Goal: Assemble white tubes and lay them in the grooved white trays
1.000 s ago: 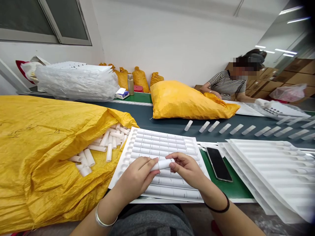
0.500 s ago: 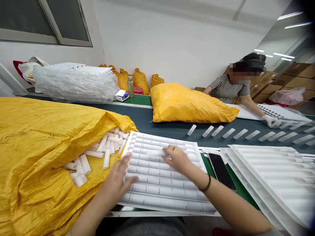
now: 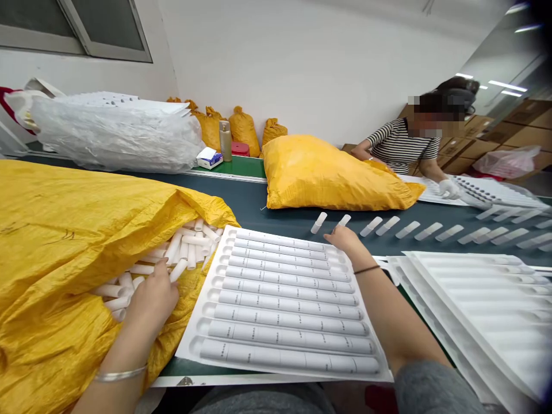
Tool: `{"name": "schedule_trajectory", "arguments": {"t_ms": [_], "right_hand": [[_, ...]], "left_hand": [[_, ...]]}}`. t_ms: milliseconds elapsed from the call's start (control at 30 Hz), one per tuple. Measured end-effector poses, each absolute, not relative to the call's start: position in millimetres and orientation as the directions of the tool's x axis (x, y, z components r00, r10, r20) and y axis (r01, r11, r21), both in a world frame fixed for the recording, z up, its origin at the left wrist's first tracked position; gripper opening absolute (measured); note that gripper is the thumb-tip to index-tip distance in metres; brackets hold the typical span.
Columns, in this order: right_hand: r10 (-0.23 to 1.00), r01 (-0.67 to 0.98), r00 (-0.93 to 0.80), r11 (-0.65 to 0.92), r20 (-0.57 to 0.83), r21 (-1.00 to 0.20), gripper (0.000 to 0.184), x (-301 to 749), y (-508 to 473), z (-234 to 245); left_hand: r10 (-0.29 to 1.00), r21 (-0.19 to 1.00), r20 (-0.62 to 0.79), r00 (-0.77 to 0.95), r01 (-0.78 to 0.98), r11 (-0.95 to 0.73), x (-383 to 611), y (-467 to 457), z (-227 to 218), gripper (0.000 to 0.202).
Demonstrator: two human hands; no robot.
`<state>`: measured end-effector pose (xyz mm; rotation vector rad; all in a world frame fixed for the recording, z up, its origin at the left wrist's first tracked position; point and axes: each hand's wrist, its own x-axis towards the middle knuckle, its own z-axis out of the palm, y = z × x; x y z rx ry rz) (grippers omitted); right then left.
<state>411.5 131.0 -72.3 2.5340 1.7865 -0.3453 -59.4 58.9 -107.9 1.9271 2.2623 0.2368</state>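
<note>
L of the tray (image 3: pixel 192 325), a big yellow sack (image 3: pixel 86 213) gaped open w/ loose white tubes (image 3: pixel 196 241) in its mouth. L hand (image 3: pixel 155 293) was in at the sack mouth, L of tray, fingers beside a tube; couldn't tell if gripped. Tray itself held rows of printed white tubes (image 3: pixel 284 305), approx. parallel. Beyond tray, a full yellow bag (image 3: pixel 332 172) sat on the dark belt (image 3: pixel 250 201). R hand (image 3: pixel 347 241) was at tray's far R corner, fingertips by a short white pc (image 3: pixel 344 221) on belt; grip unclear. Co-worker in striped top (image 3: pixel 401 149) was well beyond tray, far R, w/ a white glove (image 3: pixel 449 188). Stacked trays (image 3: pixel 478 310) lay R of tray.
</note>
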Motion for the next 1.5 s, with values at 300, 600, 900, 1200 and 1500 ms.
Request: {"name": "schedule_trajectory", "arguments": {"t_ms": [300,600,900,1200,1500], "right_hand": [[0.974,0.992,0.057,-0.080,-0.217,-0.097,0.017,423,23,-74],[0.961,0.617,-0.162,0.276,0.224,-0.737,0.022,334,-37,-43],[0.759,0.478,-0.432,0.650,0.487,-0.590,0.028,279,-47,-30],[0.735,0.498,-0.406,0.676,0.543,-0.542,0.029,278,-48,-26],[0.933,0.304,-0.296,0.294,0.204,-0.906,0.034,273,-44,-28]], "left_hand": [[0.875,0.742,0.426,0.229,0.465,-0.483,-4,16,-80,0.025],[0.768,0.659,0.537,0.350,0.395,-0.640,32,-9,-60,0.029],[0.665,0.554,0.512,0.544,0.383,-0.739,35,-24,-45,0.038],[0.754,0.667,0.436,0.491,0.386,-0.637,27,-25,-37,0.029],[0.586,0.426,0.661,0.469,0.407,-0.808,33,-31,-41,0.045]]}}
